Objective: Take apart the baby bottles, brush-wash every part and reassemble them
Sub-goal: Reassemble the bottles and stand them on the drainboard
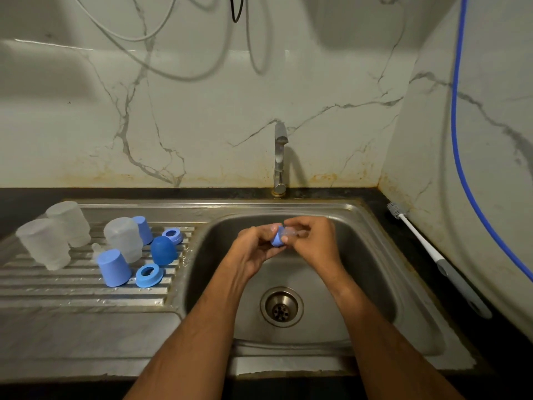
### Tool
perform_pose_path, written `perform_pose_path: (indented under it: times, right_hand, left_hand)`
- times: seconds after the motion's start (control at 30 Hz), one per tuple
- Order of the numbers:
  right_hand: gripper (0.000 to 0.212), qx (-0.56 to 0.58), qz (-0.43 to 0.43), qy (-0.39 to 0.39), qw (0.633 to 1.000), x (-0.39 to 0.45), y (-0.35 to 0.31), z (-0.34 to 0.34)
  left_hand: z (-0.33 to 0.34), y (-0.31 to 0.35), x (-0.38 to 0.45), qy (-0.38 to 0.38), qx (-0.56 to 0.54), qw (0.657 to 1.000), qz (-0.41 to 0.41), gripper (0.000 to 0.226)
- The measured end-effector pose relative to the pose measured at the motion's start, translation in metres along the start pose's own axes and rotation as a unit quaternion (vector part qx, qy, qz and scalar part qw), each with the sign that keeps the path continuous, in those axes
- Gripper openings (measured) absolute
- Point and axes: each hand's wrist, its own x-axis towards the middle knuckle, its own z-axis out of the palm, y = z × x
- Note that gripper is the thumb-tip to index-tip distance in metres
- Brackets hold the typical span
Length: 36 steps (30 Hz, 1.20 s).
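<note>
Both hands meet over the sink (375,241): left hand (253,249) grips a blue collar ring (277,239), right hand (313,241) pinches the clear teat (291,232) seated in it. Three frosted bottles (43,243), caps and two more rings (149,275) wait on the drainboard; brush (424,243) lies on the table, right. Step reads as teat-and-ring fitting or parting, cannot tell which; next move needs a firm pull or push through the ring.

Likely a home kitchen, steel sink (375,226), tap (279,157), marble-look wall tiles (202,125)

Sink basin (360,284) lies open below; bottle parts (124,249) crowd the drainboard (72,290), tap (279,157) blocks behind.
</note>
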Motion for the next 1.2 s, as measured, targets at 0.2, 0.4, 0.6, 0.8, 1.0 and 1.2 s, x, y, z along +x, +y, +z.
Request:
perform_pose_path:
  times: [0.2, 0.4, 0.6, 0.8, 1.0, 1.2]
  right_hand:
    - [0.048, -0.144, -0.079, -0.051, 0.985, -0.002, -0.006, 0.010]
    - [0.043, -0.160, -0.081, -0.035, 0.983, -0.006, -0.001, 0.004]
    - [0.037, -0.192, -0.061, -0.044, 0.978, -0.016, 0.000, 0.003]
    - [0.027, -0.213, -0.040, -0.046, 0.975, -0.025, -0.019, -0.005]
    - [0.029, -0.221, -0.056, -0.052, 0.972, -0.035, -0.059, 0.001]
    - [0.023, -0.205, -0.103, -0.067, 0.971, -0.050, -0.113, 0.038]
  left_hand:
    - [-0.003, 0.003, 0.003, -0.017, 0.010, 1.000, 0.006, 0.020]
    - [-0.001, -0.003, 0.001, -0.007, 0.124, 0.992, 0.009, 0.030]
    - [-0.005, -0.010, -0.015, -0.005, 0.223, 0.971, 0.090, 0.016]
    - [0.001, 0.002, -0.019, 0.048, 0.322, 0.929, 0.176, 0.003]
    - [-0.005, 0.041, -0.045, 0.114, 0.430, 0.845, 0.296, 0.004]
    - [-0.055, 0.083, -0.088, 0.199, 0.442, 0.816, 0.315, 0.004]
